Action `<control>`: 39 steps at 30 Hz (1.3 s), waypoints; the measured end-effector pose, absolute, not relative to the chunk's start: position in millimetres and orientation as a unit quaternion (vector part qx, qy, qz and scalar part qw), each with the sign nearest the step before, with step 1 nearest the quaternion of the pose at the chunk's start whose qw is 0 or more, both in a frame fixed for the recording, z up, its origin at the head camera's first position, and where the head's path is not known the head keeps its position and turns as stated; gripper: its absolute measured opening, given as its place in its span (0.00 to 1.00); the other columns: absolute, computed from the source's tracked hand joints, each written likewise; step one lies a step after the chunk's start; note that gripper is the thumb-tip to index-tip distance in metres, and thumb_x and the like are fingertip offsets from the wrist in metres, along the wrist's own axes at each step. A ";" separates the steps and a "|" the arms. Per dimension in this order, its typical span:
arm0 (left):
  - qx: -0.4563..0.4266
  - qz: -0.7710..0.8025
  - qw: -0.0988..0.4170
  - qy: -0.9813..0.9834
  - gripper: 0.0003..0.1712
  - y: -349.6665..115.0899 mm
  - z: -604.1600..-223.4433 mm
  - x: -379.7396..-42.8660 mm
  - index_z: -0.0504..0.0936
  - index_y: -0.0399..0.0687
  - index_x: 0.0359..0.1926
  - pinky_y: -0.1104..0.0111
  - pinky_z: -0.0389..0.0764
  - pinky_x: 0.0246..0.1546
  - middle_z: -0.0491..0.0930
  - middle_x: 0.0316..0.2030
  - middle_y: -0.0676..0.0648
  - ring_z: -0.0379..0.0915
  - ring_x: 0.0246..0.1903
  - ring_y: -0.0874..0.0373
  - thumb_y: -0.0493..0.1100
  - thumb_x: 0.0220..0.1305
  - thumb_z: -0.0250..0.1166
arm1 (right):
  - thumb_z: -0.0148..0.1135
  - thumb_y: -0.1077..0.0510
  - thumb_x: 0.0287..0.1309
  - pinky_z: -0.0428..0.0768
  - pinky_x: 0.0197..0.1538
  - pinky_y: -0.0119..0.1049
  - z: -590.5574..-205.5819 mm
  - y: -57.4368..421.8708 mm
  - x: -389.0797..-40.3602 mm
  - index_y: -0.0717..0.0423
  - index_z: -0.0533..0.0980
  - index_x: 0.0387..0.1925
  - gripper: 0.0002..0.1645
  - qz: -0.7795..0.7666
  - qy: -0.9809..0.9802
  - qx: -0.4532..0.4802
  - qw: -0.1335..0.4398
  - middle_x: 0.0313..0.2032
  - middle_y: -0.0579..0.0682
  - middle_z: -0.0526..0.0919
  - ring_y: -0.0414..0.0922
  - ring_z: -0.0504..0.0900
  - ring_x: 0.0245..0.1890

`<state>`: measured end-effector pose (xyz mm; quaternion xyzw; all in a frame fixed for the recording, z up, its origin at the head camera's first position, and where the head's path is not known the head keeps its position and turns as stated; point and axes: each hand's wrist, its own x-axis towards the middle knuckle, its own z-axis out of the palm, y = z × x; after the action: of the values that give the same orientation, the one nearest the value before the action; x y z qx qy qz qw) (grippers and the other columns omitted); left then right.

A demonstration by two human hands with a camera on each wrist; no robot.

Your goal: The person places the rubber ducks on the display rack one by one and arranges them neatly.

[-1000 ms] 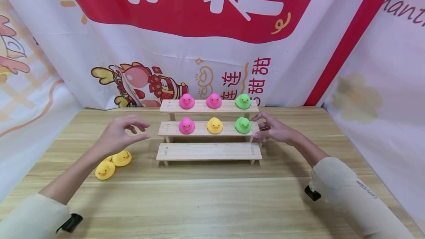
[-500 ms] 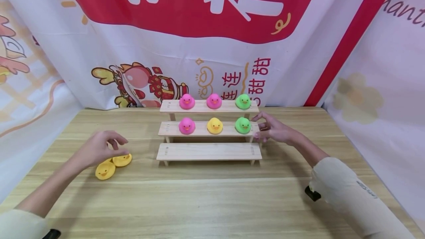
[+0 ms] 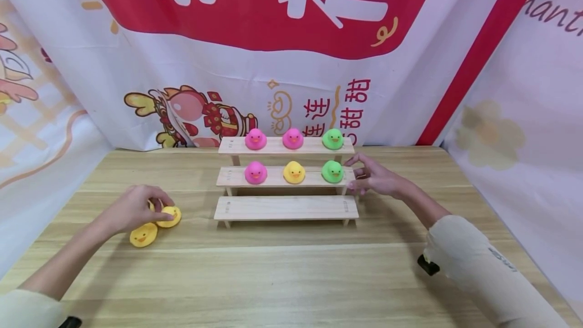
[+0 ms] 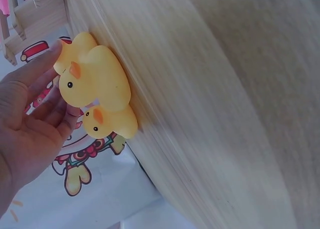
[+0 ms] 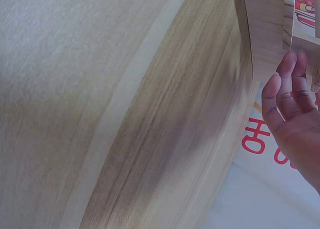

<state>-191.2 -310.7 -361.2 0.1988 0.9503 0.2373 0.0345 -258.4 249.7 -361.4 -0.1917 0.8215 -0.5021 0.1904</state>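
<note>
At the left of the table, my left hand [image 3: 138, 209] pinches a yellow rubber duck [image 3: 175, 216], thumb at its front and fingers behind. In the left wrist view its thumb presses on the furthest duck [image 4: 84, 41]. A second yellow duck [image 3: 143, 235] lies in front of the hand; a third, mostly hidden in the head view, shows in the left wrist view [image 4: 112, 121]. My right hand [image 3: 378, 178] grips the right end of the middle tier of a wooden stand [image 3: 287, 208], thumb in front, index finger behind.
On the stand's top tier sit two pink ducks [image 3: 256, 139] and a green duck [image 3: 333, 139]. The middle tier bears a pink duck [image 3: 256, 172], a yellow duck [image 3: 294, 172] and a green duck [image 3: 332, 172]. A printed curtain [image 3: 255, 85] hangs behind the wooden table [image 3: 282, 277].
My left hand has moved left and down from beside the stand to the yellow ducks and closed on one. My right hand has stayed at the stand's end.
</note>
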 end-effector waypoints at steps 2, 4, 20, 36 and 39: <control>0.212 0.240 0.030 0.947 0.13 -309.8 -361.5 -191.5 0.89 0.39 0.38 0.71 0.76 0.28 0.79 0.27 0.56 0.71 0.28 0.64 0.40 0.53 0.82 | 0.64 0.67 0.64 0.86 0.40 0.45 -361.0 249.8 -258.5 0.68 0.58 0.64 0.33 -0.503 0.821 -0.191 0.192 0.45 0.63 0.84 0.52 0.84 0.37; 0.217 0.242 0.026 0.945 0.14 -308.4 -361.7 -192.0 0.89 0.39 0.39 0.71 0.77 0.29 0.80 0.29 0.55 0.72 0.30 0.63 0.38 0.53 0.81 | 0.63 0.68 0.64 0.86 0.40 0.45 -360.7 249.7 -258.7 0.68 0.58 0.64 0.33 -0.503 0.820 -0.190 0.194 0.45 0.63 0.84 0.52 0.84 0.37; 0.173 0.243 0.049 0.953 0.19 -302.8 -363.6 -195.6 0.88 0.34 0.42 0.71 0.74 0.24 0.80 0.29 0.52 0.72 0.29 0.58 0.42 0.54 0.81 | 0.63 0.68 0.65 0.86 0.39 0.44 -359.9 249.2 -258.4 0.67 0.58 0.64 0.32 -0.504 0.820 -0.190 0.194 0.44 0.61 0.84 0.50 0.83 0.36; 0.206 0.255 0.016 0.945 0.18 -297.5 -353.0 -194.8 0.87 0.36 0.40 0.71 0.79 0.28 0.81 0.29 0.53 0.73 0.29 0.60 0.38 0.50 0.83 | 0.64 0.68 0.64 0.86 0.39 0.45 -360.6 248.8 -258.2 0.67 0.58 0.64 0.33 -0.503 0.821 -0.192 0.189 0.48 0.66 0.83 0.54 0.84 0.40; 0.218 0.257 -0.015 0.941 0.17 -293.5 -346.0 -193.9 0.88 0.38 0.38 0.72 0.79 0.28 0.81 0.28 0.53 0.73 0.28 0.61 0.38 0.49 0.84 | 0.64 0.68 0.64 0.86 0.39 0.44 -360.6 249.1 -258.0 0.67 0.58 0.64 0.33 -0.506 0.819 -0.193 0.190 0.46 0.64 0.83 0.54 0.85 0.40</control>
<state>-193.9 -293.5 -346.0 0.2185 0.9412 0.2574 -0.0152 -258.0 249.1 -360.6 -0.1933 0.8189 -0.5058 0.1903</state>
